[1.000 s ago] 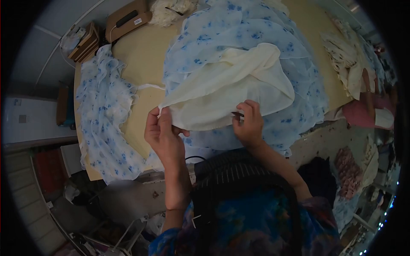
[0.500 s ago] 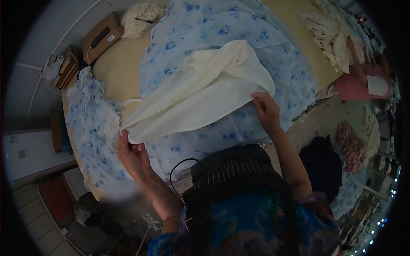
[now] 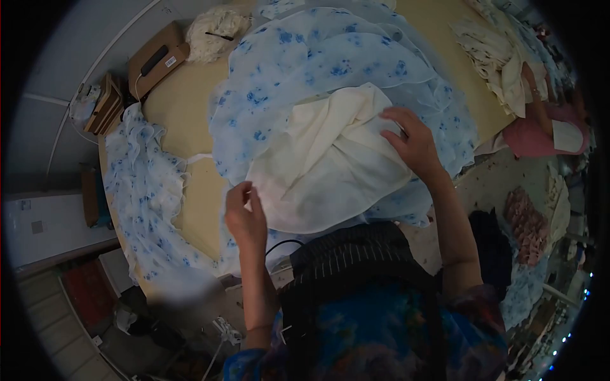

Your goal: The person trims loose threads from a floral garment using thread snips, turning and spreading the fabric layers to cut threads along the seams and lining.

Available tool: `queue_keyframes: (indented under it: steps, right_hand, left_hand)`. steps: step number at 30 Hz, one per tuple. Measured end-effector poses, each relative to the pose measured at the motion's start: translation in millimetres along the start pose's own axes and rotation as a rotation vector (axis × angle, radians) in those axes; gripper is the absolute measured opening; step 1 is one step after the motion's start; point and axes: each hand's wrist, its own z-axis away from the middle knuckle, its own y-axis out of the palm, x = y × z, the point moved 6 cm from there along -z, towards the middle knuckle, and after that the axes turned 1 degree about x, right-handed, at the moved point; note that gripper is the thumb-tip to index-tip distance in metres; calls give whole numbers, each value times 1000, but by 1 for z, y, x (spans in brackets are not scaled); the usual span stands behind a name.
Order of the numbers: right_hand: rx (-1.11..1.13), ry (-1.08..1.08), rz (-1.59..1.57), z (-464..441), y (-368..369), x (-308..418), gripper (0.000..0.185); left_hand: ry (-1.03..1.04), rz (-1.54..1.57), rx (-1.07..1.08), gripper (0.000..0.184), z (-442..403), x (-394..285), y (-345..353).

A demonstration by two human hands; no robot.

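Observation:
A cream lining cloth (image 3: 337, 162) lies loosely folded on top of a sheer white fabric with blue flowers (image 3: 286, 57), spread in layers over the table. At the lining's left edge is my left hand (image 3: 246, 213), its thumb and fingers apart with nothing visible between them. My right hand (image 3: 413, 143) is over the lining's right side, fingers spread and curved, holding nothing that shows. A thin white strip (image 3: 199, 157) runs between the floral fabric and a ruffled floral piece (image 3: 149, 197) on the left.
The yellowish table (image 3: 194, 197) bears a brown box (image 3: 157, 60) and a cream fluffy bundle (image 3: 216, 32) at the back left. A person in pink (image 3: 540, 134) is at the right beside cream fabric (image 3: 495, 60). Pink ruffled fabric (image 3: 526, 222) lies lower right.
Both hands have let go of the lining's edge. The lining, stretched out before, now lies bunched and rounder. My left hand has moved right and up, my right hand slightly up and right.

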Motion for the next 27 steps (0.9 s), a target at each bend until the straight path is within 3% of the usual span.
queue_keyframes:
  steps: [1, 2, 4, 5, 7, 9, 11, 16, 21, 23, 25, 27]
  right_hand:
    - [-147, -96, 57, -20, 2, 5, 27]
    - [-87, -45, 114, -37, 17, -18, 27]
    - [32, 62, 224, -55, 54, -68, 28]
    - [53, 48, 154, -65, 49, -67, 27]
    - [99, 18, 17, -89, 24, -51, 25]
    - [-38, -23, -146, -110, -13, -19, 22]
    - [-101, -95, -75, -127, -44, 12, 18]
    - [-303, -310, 26, -150, -99, 68, 15]
    - [-490, -529, 167, -153, -122, 109, 12]
    - [-394, -473, 221, -154, -132, 119, 11]
    - [-389, -512, 267, -152, -136, 128, 8]
    - [-256, -278, 149, -162, -138, 115, 12]
  left_hand:
    - [117, 81, 45, 31, -4, -30, 24]
    - [312, -80, 34, 39, -8, -55, 46]
    - [397, -271, 60, 28, -26, -45, 84]
    - [396, -288, 143, 22, -42, -23, 95]
    - [59, 30, 103, 13, -79, -34, 51]
    - [2, 316, 79, 14, -111, -49, 5]
    - [79, 458, 53, 16, -132, -72, -27]
    - [381, 158, -105, 12, -149, -134, -90]
    - [449, -251, -110, 22, -146, -165, -115]
    - [415, -452, -199, 25, -142, -174, -122]
    - [396, -390, -248, 23, -137, -170, -130]
    - [405, -400, -300, 22, -133, -166, -136]
